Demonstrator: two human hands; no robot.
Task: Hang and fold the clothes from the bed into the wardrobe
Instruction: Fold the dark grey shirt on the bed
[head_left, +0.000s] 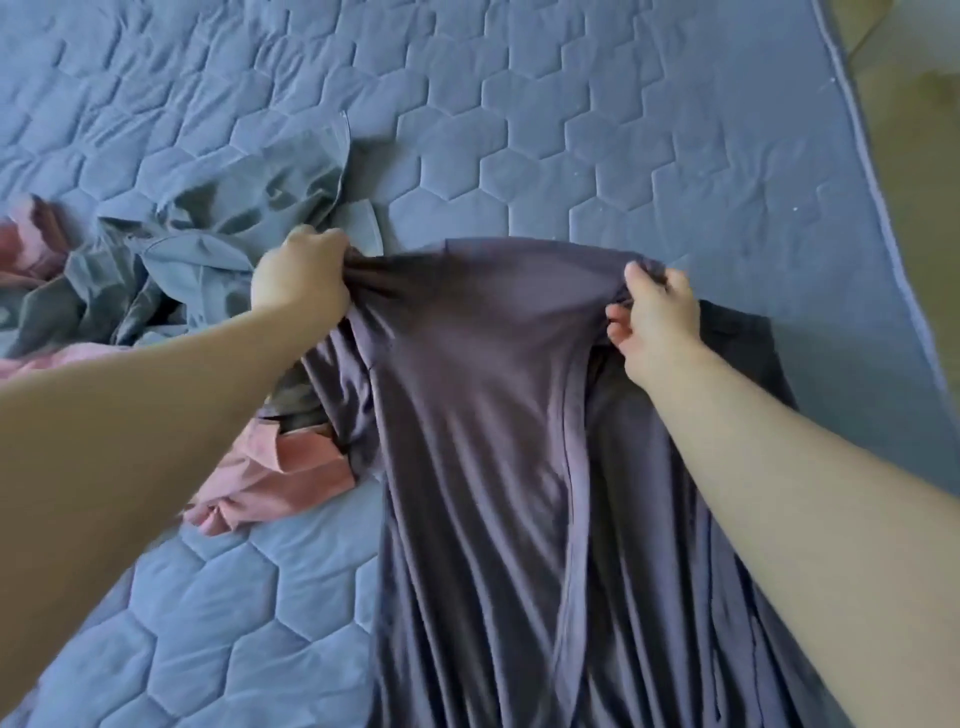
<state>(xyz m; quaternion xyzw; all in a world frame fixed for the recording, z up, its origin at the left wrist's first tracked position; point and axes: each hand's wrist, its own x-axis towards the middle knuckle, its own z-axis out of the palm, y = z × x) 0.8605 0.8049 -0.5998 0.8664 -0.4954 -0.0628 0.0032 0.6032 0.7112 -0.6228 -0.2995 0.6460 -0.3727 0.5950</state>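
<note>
Both hands clamped on the dark purple garment (483, 395): left hand (298, 275) bunching its top edge at 9 o'clock, right hand (657, 317) pinching the same edge at 3 o'clock, cloth stretched between and draping toward 6 o'clock over the bed (623, 130). Grey-blue garment (218, 249) crumpled at 10 o'clock; pink garment (280, 473) at 8 o'clock, partly under the purple.
</note>
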